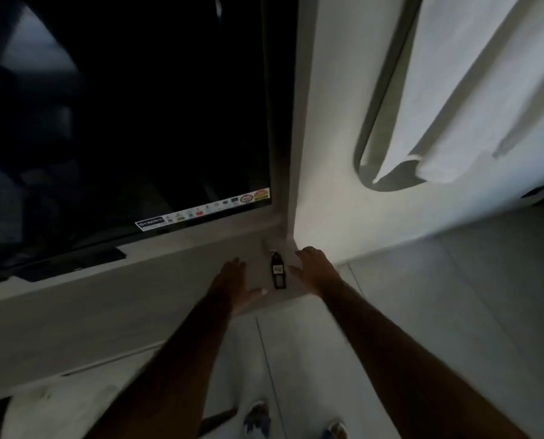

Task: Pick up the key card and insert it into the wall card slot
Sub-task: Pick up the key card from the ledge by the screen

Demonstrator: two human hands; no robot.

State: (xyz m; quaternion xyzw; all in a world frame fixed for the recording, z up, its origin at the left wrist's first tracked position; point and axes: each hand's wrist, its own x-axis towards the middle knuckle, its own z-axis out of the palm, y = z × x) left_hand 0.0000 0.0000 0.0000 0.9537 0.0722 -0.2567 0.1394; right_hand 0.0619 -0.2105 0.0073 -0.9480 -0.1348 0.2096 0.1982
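A small black key card [278, 271] with a white label and a metal ring at its far end lies flat on the pale shelf [156, 299], close to the shelf's right end. My left hand [234, 282] hovers just left of it, palm turned inward, fingers spread. My right hand [315, 267] is just right of the card, fingers apart and curved toward it. Neither hand touches the card. No wall card slot is visible in this dim view.
A dark television screen [131, 128] with a sticker strip along its lower edge stands on the shelf at the left. A white towel [460, 90] hangs on the wall at the upper right. Tiled floor [454, 296] lies below, and my shoes show at the bottom.
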